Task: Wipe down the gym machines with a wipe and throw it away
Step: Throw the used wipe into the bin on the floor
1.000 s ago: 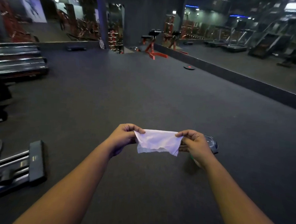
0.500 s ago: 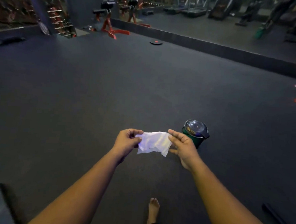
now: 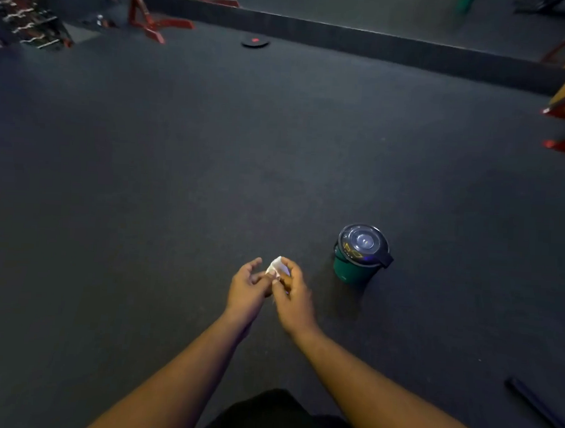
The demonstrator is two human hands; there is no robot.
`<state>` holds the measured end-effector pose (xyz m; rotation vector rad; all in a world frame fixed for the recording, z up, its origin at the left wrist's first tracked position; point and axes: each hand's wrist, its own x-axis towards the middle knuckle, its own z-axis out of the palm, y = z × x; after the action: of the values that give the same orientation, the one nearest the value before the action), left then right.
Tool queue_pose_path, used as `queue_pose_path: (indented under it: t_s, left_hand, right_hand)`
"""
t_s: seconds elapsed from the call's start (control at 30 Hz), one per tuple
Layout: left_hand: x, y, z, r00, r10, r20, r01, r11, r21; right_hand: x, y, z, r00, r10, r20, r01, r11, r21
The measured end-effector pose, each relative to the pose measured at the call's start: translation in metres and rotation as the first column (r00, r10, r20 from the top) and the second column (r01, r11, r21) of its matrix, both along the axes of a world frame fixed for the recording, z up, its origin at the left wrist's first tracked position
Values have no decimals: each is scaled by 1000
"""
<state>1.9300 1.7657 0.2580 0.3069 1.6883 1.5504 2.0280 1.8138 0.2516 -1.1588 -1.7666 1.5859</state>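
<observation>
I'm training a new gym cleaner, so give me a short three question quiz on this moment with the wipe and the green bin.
1. True or false: the wipe is spread flat between both hands.
2. Which hand pinches the wipe: A left hand, B right hand?
3. Fill in: the green bin stands on the floor with its lid ____.

Key: 1 false, it is bunched up. 2 B. 3 closed.
</observation>
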Motion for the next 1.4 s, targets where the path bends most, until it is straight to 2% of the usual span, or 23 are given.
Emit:
queue_pose_path:
  t_s: [0.17,0.3,0.47,0.57,0.7,0.83,1.07,1.23,1.33,1.4]
  left_hand:
    - [-58,70,-14,989,-130,68,127,991,36]
    - [-112,129,-25,977,-203,68,202,979,17]
    - [-182,219,-14,934,-333,128,335,942,3]
    - [-211,264,-11,898,-418,135,422,907,3]
    - [-231,328,-19,860,-484,162,498,865,-61]
    - [-240,395,-42,751,-655,84,658,731,-180]
    - [-247,480,-66,600,-795,-90,713,583,-390]
    - [-249,551,-83,532,-842,-91,734,512,-446]
    - [-253,604,-100,463,-885,-41,781,430,-454]
    - [-256,630,-106,448,-894,-16,802,409,-435]
  right_hand:
    - [-46,61,-15,999,15,-48,-20,994,-105]
    - [-84,122,-28,984,-169,-51,160,975,-155]
    - [-128,209,-36,917,-391,80,399,884,-245]
    - [-137,242,-33,923,-347,167,385,835,-393]
    - [-147,284,-34,894,-440,81,406,722,-561]
    - [-149,336,-62,840,-536,83,482,668,-567]
    - [-150,413,-85,781,-611,127,559,594,-579]
    - [-151,471,-90,739,-655,156,601,538,-591]
    - [-157,510,-102,669,-723,170,654,465,-597]
    - [-163,527,-104,628,-758,177,677,419,-605]
